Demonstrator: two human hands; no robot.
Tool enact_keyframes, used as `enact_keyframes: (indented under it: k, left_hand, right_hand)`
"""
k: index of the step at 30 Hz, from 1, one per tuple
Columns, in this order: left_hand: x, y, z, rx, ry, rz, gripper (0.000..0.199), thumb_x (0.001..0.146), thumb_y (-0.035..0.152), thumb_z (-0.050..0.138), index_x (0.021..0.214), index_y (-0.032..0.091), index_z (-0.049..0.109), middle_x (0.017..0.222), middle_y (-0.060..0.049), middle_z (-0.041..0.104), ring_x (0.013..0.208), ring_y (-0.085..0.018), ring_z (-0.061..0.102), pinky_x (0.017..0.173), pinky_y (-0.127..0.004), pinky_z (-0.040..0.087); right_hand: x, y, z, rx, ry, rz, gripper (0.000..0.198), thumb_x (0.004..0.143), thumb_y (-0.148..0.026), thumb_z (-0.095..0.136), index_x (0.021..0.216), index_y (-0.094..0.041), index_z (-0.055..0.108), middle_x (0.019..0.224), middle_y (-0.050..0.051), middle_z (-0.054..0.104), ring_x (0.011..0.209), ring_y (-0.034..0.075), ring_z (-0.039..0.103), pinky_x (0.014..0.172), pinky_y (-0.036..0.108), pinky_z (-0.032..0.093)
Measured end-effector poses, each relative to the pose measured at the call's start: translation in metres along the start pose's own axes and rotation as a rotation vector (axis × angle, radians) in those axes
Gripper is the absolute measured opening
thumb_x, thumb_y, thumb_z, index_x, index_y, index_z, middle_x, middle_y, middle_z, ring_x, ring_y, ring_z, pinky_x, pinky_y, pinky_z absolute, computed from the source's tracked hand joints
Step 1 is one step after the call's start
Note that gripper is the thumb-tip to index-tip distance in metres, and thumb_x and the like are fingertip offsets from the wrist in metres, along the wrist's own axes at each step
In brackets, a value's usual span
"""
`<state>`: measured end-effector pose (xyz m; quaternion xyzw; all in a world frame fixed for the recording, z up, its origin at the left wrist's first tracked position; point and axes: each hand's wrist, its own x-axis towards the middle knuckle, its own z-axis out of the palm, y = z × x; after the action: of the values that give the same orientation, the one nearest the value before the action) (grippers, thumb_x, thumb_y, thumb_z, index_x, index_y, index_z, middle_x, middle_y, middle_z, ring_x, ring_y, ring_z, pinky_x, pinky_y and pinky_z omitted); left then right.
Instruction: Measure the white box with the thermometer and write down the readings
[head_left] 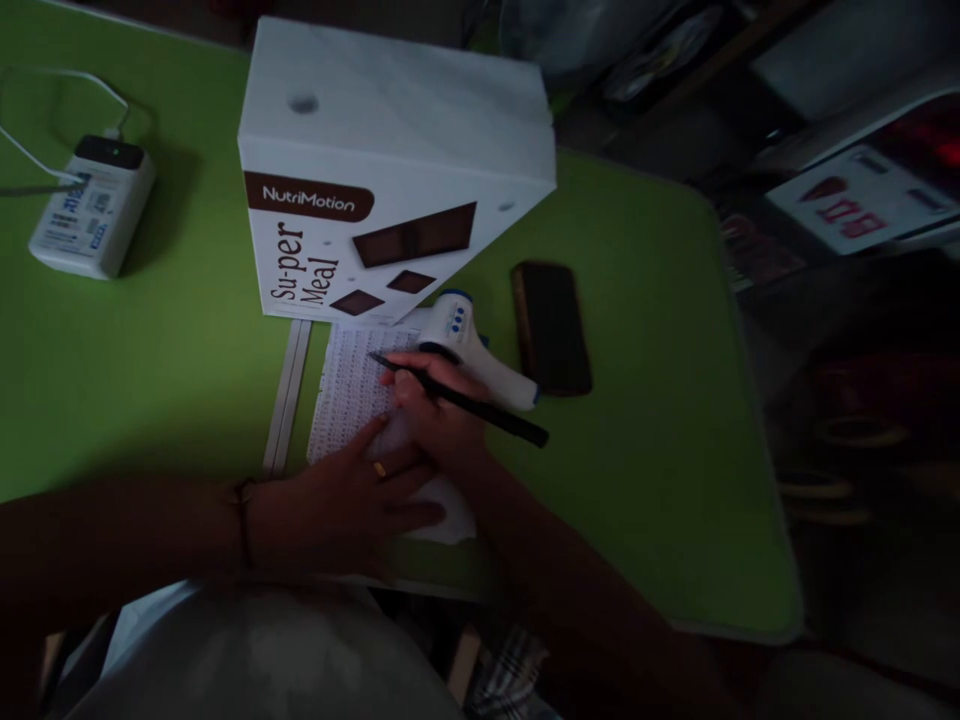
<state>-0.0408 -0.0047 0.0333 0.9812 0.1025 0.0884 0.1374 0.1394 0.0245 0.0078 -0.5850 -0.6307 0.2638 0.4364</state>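
Note:
A black pen (487, 408) is gripped in my right hand (442, 410), its tip over a sheet of paper (349, 375) covered in rows of small writing. My left hand (352, 500) lies flat across the lower part of the sheet, fingers spread, a ring on one finger. Beyond the paper stands a white box (397, 150) marked NutriMotion Su-per Meal. A white infrared thermometer (480, 355) with blue buttons lies just past my right hand, partly over the paper's upper edge. Whether the pen tip touches the paper I cannot tell.
To the right of the thermometer a dark phone (553, 328) lies on the green table (660, 450). A white power device (94, 205) with cables sits at the far left. The table's seam (287, 395) runs left of the paper. Dim clutter surrounds the right edge.

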Motion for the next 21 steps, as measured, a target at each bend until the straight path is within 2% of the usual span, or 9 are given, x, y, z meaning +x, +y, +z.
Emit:
enact_keyframes:
  k: [6,12,21]
  left_hand:
    - [0.0006,0.0007,0.0009,0.005,-0.002,-0.002,0.078,0.083,0.066,0.077,0.146,0.025,0.056,0.155,-0.014,0.048,0.152,-0.036,0.035,0.127,-0.061,0.023]
    - [0.0007,0.0001,-0.0036,-0.027,-0.032,-0.007,0.075,0.085,0.06,0.077,0.147,0.024,0.054,0.156,-0.015,0.048,0.152,-0.036,0.035,0.128,-0.06,0.022]
    - [0.0001,-0.0002,0.0017,-0.02,-0.016,-0.001,0.075,0.086,0.063,0.075,0.147,0.024,0.055,0.156,-0.015,0.048,0.152,-0.036,0.036,0.128,-0.06,0.021]
  right_hand:
    - [-0.0004,0.0007,0.0,0.066,0.022,-0.031,0.019,0.089,-0.026,0.058,0.096,-0.018,0.074,0.074,0.001,0.075,0.059,0.013,0.065,0.061,0.03,0.059]
    - [-0.0001,0.0,-0.0002,0.027,0.017,-0.036,0.019,0.09,-0.025,0.057,0.098,-0.019,0.074,0.077,0.001,0.075,0.062,0.013,0.066,0.066,0.031,0.06]
    - [-0.0003,-0.0009,0.001,0.055,0.047,-0.002,0.016,0.088,-0.027,0.057,0.093,-0.02,0.071,0.071,-0.001,0.073,0.056,0.013,0.063,0.058,0.028,0.057]
